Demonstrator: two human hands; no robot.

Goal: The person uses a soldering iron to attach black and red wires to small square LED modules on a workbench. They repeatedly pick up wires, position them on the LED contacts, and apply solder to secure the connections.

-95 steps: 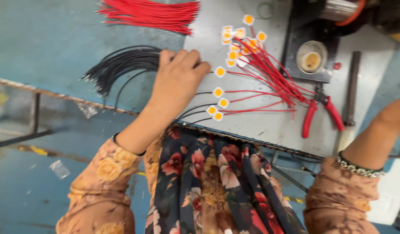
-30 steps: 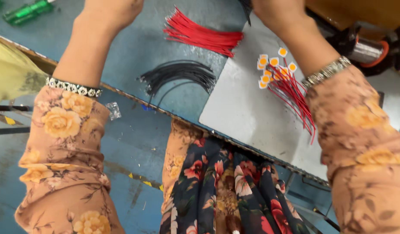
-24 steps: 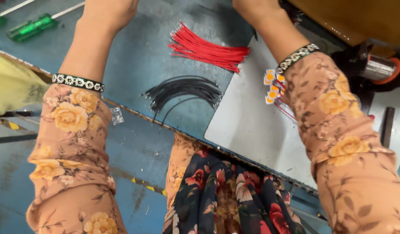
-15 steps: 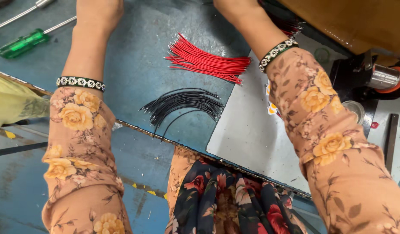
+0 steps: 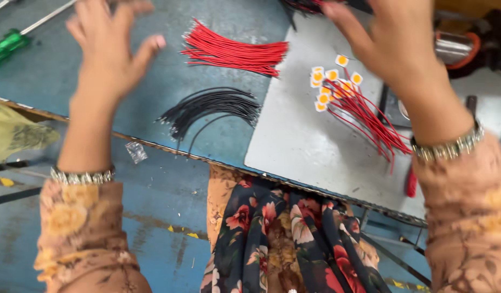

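Observation:
My left hand [image 5: 110,48] is raised above the blue table [image 5: 126,108], fingers spread, holding nothing. My right hand [image 5: 392,39] hovers over the grey mat [image 5: 304,146], fingers apart and empty. Between the hands lies a bundle of red wires [image 5: 234,51]. Below it a bundle of black wires [image 5: 210,108] fans toward the table's front edge. Red wires with small yellow-white discs [image 5: 337,81] lie on the mat just below my right hand.
A green-handled screwdriver [image 5: 9,43] lies at the far left of the table. A round metal and orange tool [image 5: 456,46] sits at the back right. A small clear plastic bag [image 5: 135,152] hangs at the table's front edge.
Both hands have drawn back from the far side of the table toward me and now show with fingers spread. The view has shifted so the disc-tipped wires are uncovered.

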